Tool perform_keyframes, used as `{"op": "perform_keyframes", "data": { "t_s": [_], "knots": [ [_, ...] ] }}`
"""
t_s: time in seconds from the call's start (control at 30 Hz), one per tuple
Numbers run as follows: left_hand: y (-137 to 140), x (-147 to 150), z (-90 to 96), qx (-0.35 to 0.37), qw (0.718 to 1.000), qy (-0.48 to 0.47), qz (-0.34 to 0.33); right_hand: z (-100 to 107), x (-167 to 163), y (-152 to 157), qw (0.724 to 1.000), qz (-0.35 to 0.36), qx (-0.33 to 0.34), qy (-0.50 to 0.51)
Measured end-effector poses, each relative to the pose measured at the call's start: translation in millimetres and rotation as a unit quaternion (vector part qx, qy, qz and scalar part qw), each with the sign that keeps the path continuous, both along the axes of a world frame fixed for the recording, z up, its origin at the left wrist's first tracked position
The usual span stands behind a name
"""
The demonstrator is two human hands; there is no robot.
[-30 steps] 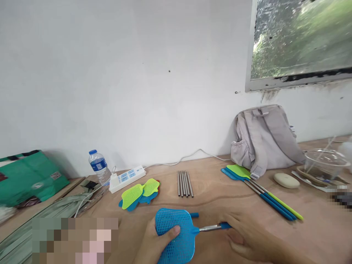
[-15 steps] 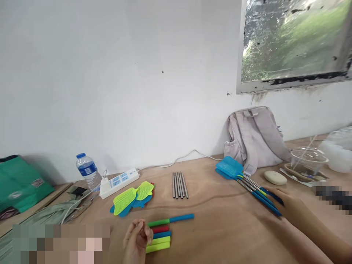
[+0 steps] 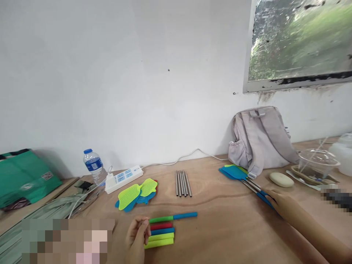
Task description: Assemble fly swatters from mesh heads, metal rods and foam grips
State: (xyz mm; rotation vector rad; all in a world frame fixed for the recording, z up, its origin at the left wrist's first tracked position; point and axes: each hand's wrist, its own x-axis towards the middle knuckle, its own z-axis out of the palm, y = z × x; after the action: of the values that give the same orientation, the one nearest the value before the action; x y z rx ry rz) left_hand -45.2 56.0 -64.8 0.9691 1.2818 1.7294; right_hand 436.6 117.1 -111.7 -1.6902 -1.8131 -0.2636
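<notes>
Wooden table [image 3: 220, 231]: at lower right, right hand [image 3: 279, 204] grips blue swatter handles [image 3: 264, 200]; at lower centre, half-open left hand [image 3: 138, 230] beside coloured tubes [image 3: 163, 231].

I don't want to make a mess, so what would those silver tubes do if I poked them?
The silver tubes would probably roll sideways, since they look round and lie side by side on the flat table. They're likely stiff, because each looks straight. Their dark near ends look hollow, so they may be fairly light.
</notes>
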Motion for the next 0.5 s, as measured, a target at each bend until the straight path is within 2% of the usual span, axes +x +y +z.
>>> {"op": "perform_keyframes", "data": {
  "t_s": [0.1,0.2,0.27,0.33,0.4,0.43,0.5],
  "knots": [
    [0.3,0.6,-0.3,-0.005,1.0,0.006,-0.003,-1.1,4.3,1.4,0.997,0.015,-0.047,-0.053],
    [0.4,1.6,-0.1,-0.01,1.0,0.005,-0.008,5.5,-2.8,-0.9,0.996,-0.008,-0.026,-0.089],
    [0.3,2.3,0.0,-0.016,1.0,0.001,-0.007,14.3,-20.6,-4.6,0.994,-0.005,0.003,-0.113],
    [0.0,3.2,0.2,-0.025,1.0,0.012,-0.007,23.8,-49.7,-8.9,0.992,0.056,0.015,-0.114],
    [-0.6,4.3,0.8,-0.03,0.999,0.036,-0.011,31.2,-86.7,-12.1,0.984,0.155,-0.003,-0.086],
    [-0.9,4.9,1.2,-0.031,0.998,0.051,-0.014,33.6,-106.6,-12.5,0.975,0.211,-0.03,-0.068],
    [-1.5,6.4,2.1,-0.029,0.996,0.082,-0.017,36.2,-145.9,-9.5,0.965,0.257,-0.06,0.006]
  ]
}}
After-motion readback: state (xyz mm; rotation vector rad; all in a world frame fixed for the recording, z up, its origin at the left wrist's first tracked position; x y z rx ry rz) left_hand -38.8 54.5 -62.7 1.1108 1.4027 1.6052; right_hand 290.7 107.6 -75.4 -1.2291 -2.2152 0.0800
